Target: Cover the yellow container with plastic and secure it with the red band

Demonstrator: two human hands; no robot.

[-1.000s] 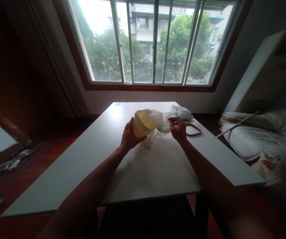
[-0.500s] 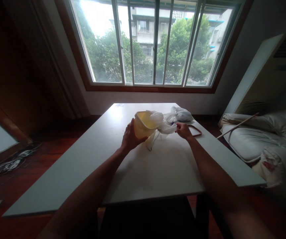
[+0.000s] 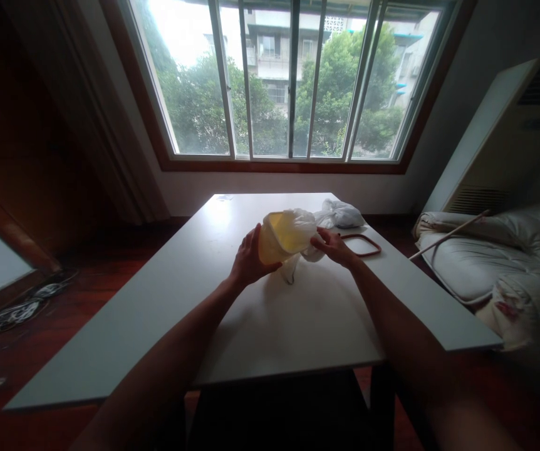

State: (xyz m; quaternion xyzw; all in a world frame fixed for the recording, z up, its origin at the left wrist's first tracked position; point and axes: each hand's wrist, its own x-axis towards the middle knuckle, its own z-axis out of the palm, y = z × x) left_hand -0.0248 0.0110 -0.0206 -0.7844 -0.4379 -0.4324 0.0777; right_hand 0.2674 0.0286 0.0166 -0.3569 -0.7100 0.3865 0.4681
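A pale yellow plastic bin [image 3: 270,243] is tilted above the white table, its mouth turned to the right. My left hand [image 3: 247,260] grips the bin's left side, thumb underneath and fingers along the wall. A thin white plastic bag [image 3: 302,227] covers part of the mouth and hangs below it in a loose tail. My right hand [image 3: 334,245] is closed on the bag at the right, with its fingertips against the plastic. Beyond that hand, a reddish-brown rounded frame [image 3: 368,246] lies flat on the table.
A bundle of white plastic bags [image 3: 342,214] lies at the table's [image 3: 157,326] back right. Right of the table stands a pale padded sofa [image 3: 467,263] with a thin stick [image 3: 448,235] across it. Cables [image 3: 25,310] lie on the floor at the left.
My right hand has moved slightly left, nearer the bin. The bag, bunched and stretched to the right before, now spreads over more of the mouth. The bin has turned a little to the right.
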